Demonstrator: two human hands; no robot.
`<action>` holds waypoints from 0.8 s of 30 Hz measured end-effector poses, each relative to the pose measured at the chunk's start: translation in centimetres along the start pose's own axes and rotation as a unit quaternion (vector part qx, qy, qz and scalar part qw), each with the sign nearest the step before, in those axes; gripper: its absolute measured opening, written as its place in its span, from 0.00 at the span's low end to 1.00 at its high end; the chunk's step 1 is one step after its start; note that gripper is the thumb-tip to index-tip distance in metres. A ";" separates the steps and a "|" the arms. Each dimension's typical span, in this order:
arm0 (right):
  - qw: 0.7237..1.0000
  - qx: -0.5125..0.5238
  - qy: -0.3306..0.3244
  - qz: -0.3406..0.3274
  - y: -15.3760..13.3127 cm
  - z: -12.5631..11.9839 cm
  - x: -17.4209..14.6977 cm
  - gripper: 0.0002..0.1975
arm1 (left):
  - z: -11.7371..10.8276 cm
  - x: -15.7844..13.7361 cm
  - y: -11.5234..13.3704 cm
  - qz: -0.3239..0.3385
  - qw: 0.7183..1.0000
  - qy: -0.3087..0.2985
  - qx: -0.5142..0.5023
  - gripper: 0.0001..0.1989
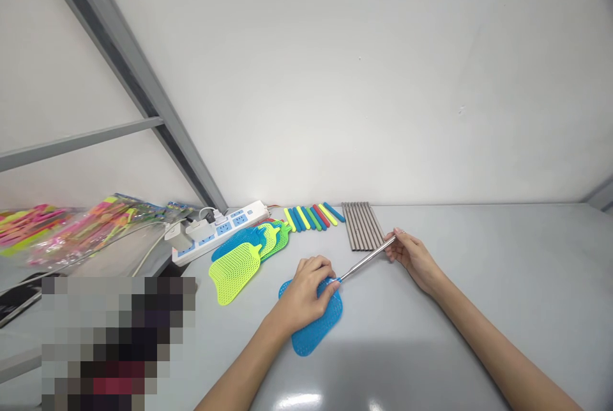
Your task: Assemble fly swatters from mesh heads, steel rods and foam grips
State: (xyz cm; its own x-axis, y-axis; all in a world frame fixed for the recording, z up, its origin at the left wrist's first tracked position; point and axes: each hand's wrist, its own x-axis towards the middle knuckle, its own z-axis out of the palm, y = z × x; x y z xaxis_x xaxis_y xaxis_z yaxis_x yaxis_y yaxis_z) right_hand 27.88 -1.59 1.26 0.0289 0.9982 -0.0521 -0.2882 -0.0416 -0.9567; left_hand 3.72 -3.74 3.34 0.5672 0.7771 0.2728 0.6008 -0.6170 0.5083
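Observation:
A blue perforated fly swatter head [316, 333] lies low over the grey table, with a metal telescopic rod [366, 260] joined to or meeting its neck. My left hand [309, 293] grips the head near that neck, thumb on top; the fingers partly cover the joint. At the rod's far end, my right hand [407, 254] pinches it between thumb and fingers. Just behind the right hand is a row of several metal rods [363, 226]. Left of my left hand lie more swatter heads: a yellow one [234, 274] in front, with blue and green ones [281, 242] overlapping behind it.
Several coloured grip tubes [313, 217] lie along the wall. A white power strip [223, 232] with plugs and cables sits at the back left. Bagged colourful swatters [90, 229] lie at far left beside a grey metal frame [138, 95]. A blurred-out patch [117, 347] covers the lower left.

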 end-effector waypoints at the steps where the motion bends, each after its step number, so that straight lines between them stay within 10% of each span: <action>1: 1.000 -0.001 0.001 0.001 0.0 0.0 0.0 0.16 | 0.0 0.0 0.0 0.000 1.000 0.000 -0.001 0.07; 24: 0.996 0.032 -0.067 0.040 0.3 0.3 -0.2 0.15 | -0.1 -0.3 0.1 -0.005 1.000 -0.014 -0.004 0.06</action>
State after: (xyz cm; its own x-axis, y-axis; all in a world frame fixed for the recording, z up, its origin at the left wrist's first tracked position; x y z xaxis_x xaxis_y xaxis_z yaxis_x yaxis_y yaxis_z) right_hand 27.56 -1.76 1.10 -0.1229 0.9887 -0.0854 -0.3455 -0.1233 -0.9303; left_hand 3.57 -4.09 3.37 0.5768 0.7789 0.2460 0.6011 -0.6087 0.5178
